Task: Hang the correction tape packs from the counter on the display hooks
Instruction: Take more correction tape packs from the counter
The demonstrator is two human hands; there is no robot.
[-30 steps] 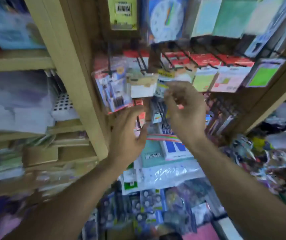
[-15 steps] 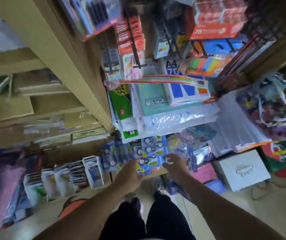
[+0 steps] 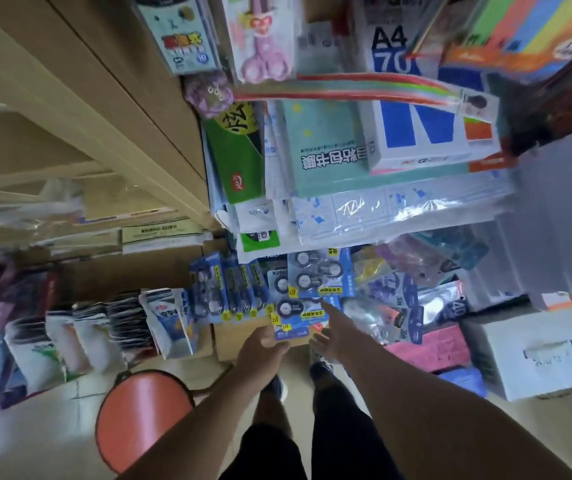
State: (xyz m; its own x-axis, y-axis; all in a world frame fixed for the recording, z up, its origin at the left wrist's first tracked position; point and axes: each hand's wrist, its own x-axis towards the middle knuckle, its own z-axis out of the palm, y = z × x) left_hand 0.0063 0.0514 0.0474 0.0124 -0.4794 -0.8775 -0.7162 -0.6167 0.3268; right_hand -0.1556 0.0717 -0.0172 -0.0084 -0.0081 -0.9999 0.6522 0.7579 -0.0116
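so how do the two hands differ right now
The left hand grips the lower edge of a blue correction tape pack; the right hand holds nothing. The left's fingers curl on the pack; the right's index finger stretches out straight toward the pile of packs. Both reach down to the same low pile, close together.

The correction tape packs are blue blister cards with yellow labels, each holding round white-and-black tape dispensers. Several lie flat and overlapping in a loose pile. Further packs stand on edge in a row immediately left of the pile.
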